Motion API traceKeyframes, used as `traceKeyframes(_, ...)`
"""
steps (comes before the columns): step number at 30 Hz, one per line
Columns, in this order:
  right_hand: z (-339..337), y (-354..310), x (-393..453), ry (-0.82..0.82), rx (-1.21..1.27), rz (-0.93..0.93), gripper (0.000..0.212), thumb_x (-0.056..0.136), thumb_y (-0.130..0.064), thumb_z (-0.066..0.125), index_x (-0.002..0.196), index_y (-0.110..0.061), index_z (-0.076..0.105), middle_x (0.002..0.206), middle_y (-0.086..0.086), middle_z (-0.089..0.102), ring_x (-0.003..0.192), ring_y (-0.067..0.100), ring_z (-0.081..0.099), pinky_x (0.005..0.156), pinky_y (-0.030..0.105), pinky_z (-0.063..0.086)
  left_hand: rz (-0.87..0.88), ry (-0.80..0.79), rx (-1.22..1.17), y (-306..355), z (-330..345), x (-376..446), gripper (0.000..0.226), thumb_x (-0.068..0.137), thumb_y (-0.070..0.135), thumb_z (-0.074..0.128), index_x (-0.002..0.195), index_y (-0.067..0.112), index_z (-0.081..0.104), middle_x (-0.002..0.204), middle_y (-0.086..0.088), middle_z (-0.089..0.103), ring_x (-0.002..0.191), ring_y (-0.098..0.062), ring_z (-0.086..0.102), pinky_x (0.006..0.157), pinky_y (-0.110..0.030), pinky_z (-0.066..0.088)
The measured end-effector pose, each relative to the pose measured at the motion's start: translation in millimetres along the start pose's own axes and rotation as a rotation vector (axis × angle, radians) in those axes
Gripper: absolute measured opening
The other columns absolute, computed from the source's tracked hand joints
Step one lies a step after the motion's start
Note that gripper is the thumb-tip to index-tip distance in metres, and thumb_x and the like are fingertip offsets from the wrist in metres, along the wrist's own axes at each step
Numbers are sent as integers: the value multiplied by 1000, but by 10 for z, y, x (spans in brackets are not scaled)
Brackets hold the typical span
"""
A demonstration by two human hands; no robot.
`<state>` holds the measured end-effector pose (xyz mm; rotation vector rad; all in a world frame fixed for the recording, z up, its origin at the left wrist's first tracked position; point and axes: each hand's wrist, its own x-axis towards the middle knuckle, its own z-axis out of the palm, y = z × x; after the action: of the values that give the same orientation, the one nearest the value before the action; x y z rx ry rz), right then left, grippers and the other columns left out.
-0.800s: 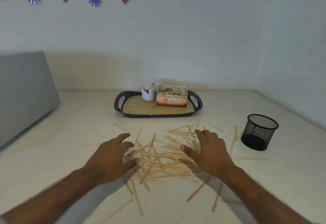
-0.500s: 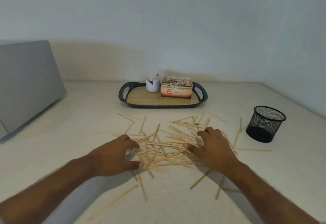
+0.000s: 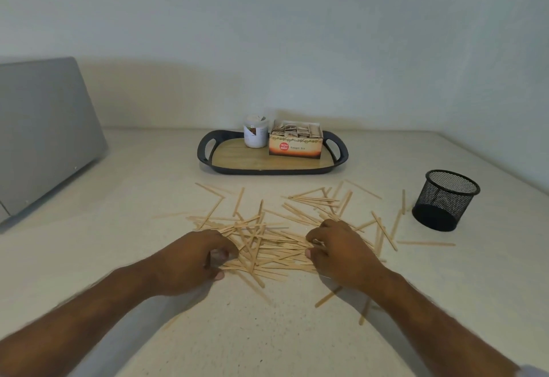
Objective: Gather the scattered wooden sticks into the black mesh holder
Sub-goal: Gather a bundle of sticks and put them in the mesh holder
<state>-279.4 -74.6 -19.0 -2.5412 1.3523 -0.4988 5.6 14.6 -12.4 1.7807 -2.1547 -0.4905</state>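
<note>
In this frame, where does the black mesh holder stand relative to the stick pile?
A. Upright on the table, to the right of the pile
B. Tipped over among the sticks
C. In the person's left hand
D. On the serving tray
A: the black mesh holder stands upright on the table, right of the wooden sticks, apparently empty.

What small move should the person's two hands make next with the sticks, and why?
Probably draw both hands together to bunch the sticks into one bundle. The left hand and right hand rest on either side of the pile with fingers curled, no bundle is lifted yet, and the holder appears to have no sticks in it.
</note>
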Motion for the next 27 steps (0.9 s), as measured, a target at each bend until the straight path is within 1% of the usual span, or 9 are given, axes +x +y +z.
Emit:
traceKeyframes(2, -20, 10, 15, 12, 17, 20, 44, 84, -50, 60, 117, -20, 62, 107, -1, 57, 103, 17, 49, 83, 32, 42, 10, 68, -26, 24, 47, 29, 32, 84, 8, 71, 109, 28, 69, 106, 12, 66, 87, 13, 56, 70, -4, 41)
traceKeyframes(4, -17, 26, 34, -26, -16, 25, 55, 79, -59, 61, 117, -19, 60, 109, 0, 55, 103, 17, 46, 85, 35, 43, 20, 119, -22, 67, 85, 64, 29, 87, 6, 66, 107, 27, 72, 106, 12, 68, 91, 7, 58, 76, -4, 42)
traceKeyframes(6, -2, 7, 49, -81, -59, 12, 56, 78, -60, 62, 114, -18, 62, 106, 0, 52, 101, 17, 44, 85, 36, 43, 24, 157, -40, 106, 125, 112, 29, 87, 3, 65, 105, 24, 73, 103, 12, 68, 94, 1, 59, 79, -5, 43)
traceKeyframes(11, 34, -53, 107, -21, 26, -39, 38, 86, -40, 64, 117, -17, 66, 102, -1, 55, 100, 16, 47, 83, 33, 45, 37, 221, -75, 191, 216, 247, 30, 87, -1, 65, 98, 26, 75, 97, 13, 68, 90, 1, 61, 79, -11, 50)
traceKeyframes(16, 98, -51, 112, 95, 37, -76, 21, 90, -27, 62, 105, -17, 72, 86, -7, 53, 87, 11, 47, 71, 25, 38, 98, 273, -80, 181, 239, 344, 26, 84, 1, 68, 99, 21, 74, 98, 8, 66, 92, -8, 60, 81, -31, 52)
traceKeyframes(19, 88, -16, 124, 131, 68, -67, 17, 90, -21, 62, 100, -17, 75, 82, -5, 57, 82, 12, 50, 69, 28, 42, 64, 303, -35, 122, 211, 401, 35, 81, 25, 75, 115, 30, 66, 109, 15, 58, 99, -6, 54, 86, -27, 47)
traceKeyframes(21, 55, 24, 140, 148, 94, -41, 18, 90, -16, 61, 100, -17, 76, 85, -2, 62, 82, 14, 54, 72, 31, 46, 7, 266, 30, 72, 191, 454, 57, 78, 49, 73, 129, 31, 55, 123, 15, 53, 112, -9, 49, 95, -31, 44)
traceKeyframes(24, -15, 112, 163, 184, 106, 12, 23, 90, -13, 60, 108, -13, 73, 97, 2, 68, 91, 17, 60, 83, 30, 48, -66, 152, 165, 49, 197, 538, 93, 72, 78, 56, 147, 27, 35, 144, 9, 43, 129, -15, 40, 105, -37, 38)
traceKeyframes(27, -87, 189, 163, 254, 118, 52, 24, 89, -7, 59, 108, -11, 72, 100, 3, 69, 93, 18, 63, 84, 26, 47, -73, 109, 262, 98, 287, 629, 103, 68, 89, 38, 148, 26, 31, 143, 7, 43, 130, -19, 40, 103, -38, 36)
